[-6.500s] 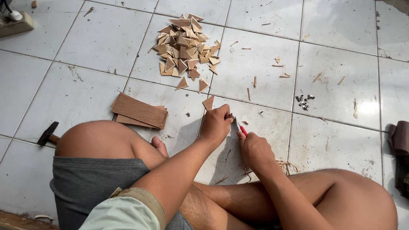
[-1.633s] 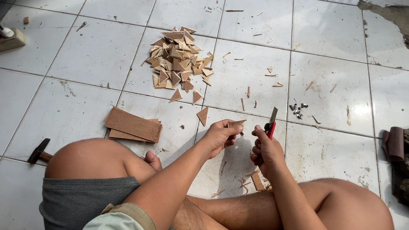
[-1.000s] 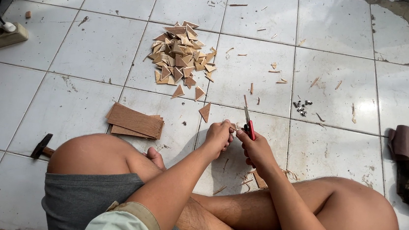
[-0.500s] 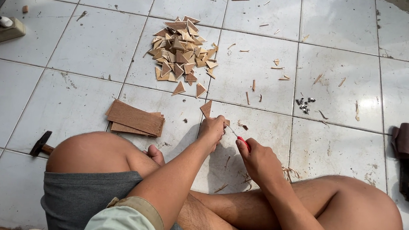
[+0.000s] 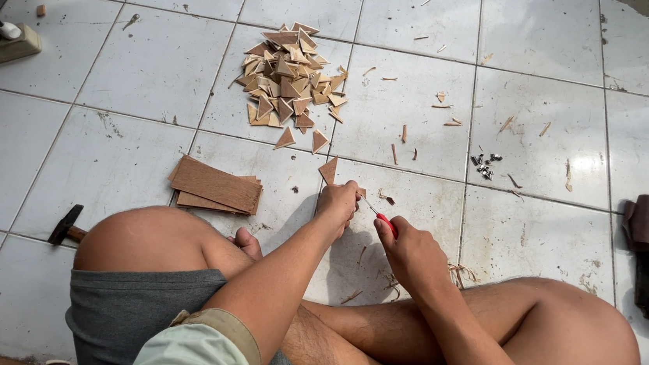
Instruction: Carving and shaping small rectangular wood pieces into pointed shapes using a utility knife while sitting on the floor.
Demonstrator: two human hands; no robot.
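- Fingers of the left hand (image 5: 337, 201) are pressed down, closed, on a small wooden piece (image 5: 329, 170) lying on the tiled floor (image 5: 155, 66); only its far tip shows past the knuckles.
- Just right of it, the right hand (image 5: 410, 254) is closed around a red-handled cutter (image 5: 381, 219), whose blade is aimed far-left at the held piece.
- The cutter's long axis is seen running from near-right to far-left, so the piece lies beyond the blade tip.
- Farther out a pile of wooden triangles (image 5: 290, 78) is heaped; flat brown boards (image 5: 216, 186) are stacked to the left.
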